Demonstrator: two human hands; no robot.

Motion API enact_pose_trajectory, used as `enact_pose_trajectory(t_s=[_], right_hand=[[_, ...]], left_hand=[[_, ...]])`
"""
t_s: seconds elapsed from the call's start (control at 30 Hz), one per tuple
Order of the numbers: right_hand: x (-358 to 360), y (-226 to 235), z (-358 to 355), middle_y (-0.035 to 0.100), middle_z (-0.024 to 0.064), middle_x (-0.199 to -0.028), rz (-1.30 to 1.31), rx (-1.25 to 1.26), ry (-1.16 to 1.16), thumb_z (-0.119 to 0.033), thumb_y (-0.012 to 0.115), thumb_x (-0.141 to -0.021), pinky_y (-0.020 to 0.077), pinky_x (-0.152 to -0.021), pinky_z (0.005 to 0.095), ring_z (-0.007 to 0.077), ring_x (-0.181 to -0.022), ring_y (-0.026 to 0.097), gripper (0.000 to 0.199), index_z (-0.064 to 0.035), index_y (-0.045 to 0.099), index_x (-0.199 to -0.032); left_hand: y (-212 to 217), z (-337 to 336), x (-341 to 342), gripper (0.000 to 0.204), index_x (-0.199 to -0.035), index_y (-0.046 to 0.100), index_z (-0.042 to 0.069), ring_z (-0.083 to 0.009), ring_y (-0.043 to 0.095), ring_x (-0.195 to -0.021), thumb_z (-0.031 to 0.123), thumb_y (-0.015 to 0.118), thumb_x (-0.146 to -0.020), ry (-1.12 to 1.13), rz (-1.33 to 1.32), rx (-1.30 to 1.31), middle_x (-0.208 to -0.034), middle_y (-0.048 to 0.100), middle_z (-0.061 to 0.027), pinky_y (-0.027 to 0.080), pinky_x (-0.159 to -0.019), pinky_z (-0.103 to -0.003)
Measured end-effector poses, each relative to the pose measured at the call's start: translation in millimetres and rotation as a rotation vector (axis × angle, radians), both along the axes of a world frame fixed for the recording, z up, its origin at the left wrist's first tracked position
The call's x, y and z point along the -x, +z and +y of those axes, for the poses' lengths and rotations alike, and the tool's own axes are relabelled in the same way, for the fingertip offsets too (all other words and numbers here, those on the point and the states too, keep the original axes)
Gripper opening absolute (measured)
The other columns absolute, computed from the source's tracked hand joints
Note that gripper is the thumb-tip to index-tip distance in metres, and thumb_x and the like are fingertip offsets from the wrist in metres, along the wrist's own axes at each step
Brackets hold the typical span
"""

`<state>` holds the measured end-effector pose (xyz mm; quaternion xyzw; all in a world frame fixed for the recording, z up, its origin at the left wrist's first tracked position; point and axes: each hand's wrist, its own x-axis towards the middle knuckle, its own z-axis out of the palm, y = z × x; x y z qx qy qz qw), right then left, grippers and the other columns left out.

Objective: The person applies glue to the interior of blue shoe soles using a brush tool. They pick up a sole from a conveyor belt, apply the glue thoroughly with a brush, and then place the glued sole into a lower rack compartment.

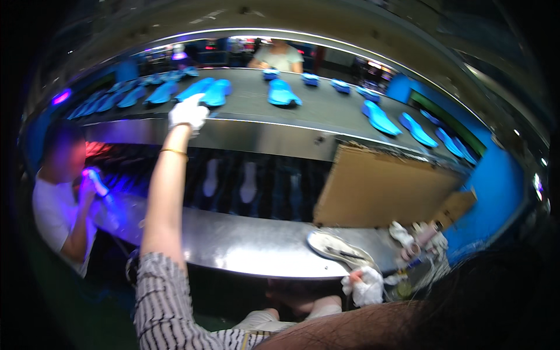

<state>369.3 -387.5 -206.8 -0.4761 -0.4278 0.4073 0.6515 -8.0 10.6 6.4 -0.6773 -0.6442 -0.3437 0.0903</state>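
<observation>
My left hand (188,115), in a white glove, reaches out to the far conveyor. Its fingertips meet the near end of a blue shoe-shaped piece (195,88), close beside a second such piece (217,92). Blur hides whether the fingers grip it. Low at the right, my right hand (366,287) also wears white, with bare fingertips showing. Its fingers are curled at the rim of a pale oval tray (329,242); what they hold, if anything, cannot be made out. A dark, slim tool (352,255) lies in the tray.
More blue shoe-shaped pieces (283,93) stand along the dark conveyor (245,99). Beneath, pale sole shapes (249,182) lie on a lower level. A cardboard sheet (385,186) leans above the metal bench (251,242), near thread spools (429,234). People work at left (64,216) and beyond (280,56).
</observation>
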Motion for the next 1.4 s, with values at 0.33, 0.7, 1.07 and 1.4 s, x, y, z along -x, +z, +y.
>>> enact_pose_trajectory(t_s=[0.33,0.7,1.07,1.4], right_hand=[[-85.8,-111.4,61.4,0.061,0.0186,-0.076,0.649,0.552,-0.079,-0.033,0.049,-0.091,0.0420,-0.039,0.0231,0.0196,-0.051,0.055,0.027,-0.0066,0.050,-0.097],[-79.5,-139.0,107.9,0.059,0.0077,-0.083,0.871,0.420,-0.546,-0.005,0.067,-0.078,0.0505,-0.066,0.0265,0.0187,-0.075,0.057,0.020,-0.0049,0.055,-0.094],[-72.9,-147.5,137.4,0.065,0.0059,-0.084,-0.432,0.282,-0.117,-0.004,0.072,-0.070,0.0479,-0.073,0.0260,0.0151,-0.078,0.060,0.022,-0.0061,0.063,-0.090],[-5.8,-42.5,113.3,0.063,0.0068,-0.085,-0.627,0.277,-0.152,-0.003,0.069,-0.072,0.0487,-0.072,0.0270,0.0150,-0.078,0.060,0.016,-0.0057,0.063,-0.086]], left_hand=[[-34.4,-7.0,25.5,0.029,-0.098,0.063,0.006,-0.0226,0.059,-0.091,0.019,0.068,-0.072,-0.423,-0.386,-0.104,-0.097,0.063,-0.0107,0.045,-0.082,-0.032],[22.3,-162.7,28.3,0.040,-0.110,0.056,-0.002,-0.0160,0.052,-0.103,0.032,0.054,-0.089,-1.005,-1.451,-0.329,-0.109,0.058,-0.0116,0.038,-0.094,-0.029],[-146.5,-268.1,-58.0,0.066,-0.090,0.064,-0.004,-0.0423,0.049,-0.109,0.057,0.037,-0.086,-1.295,-2.246,1.018,-0.111,0.054,-0.0269,0.038,-0.096,-0.052],[-224.3,-337.3,-62.4,0.099,-0.137,0.022,0.001,-0.0496,0.036,-0.118,0.078,0.023,-0.075,-1.067,-2.325,1.311,-0.133,0.031,-0.0317,0.029,-0.097,-0.063]])
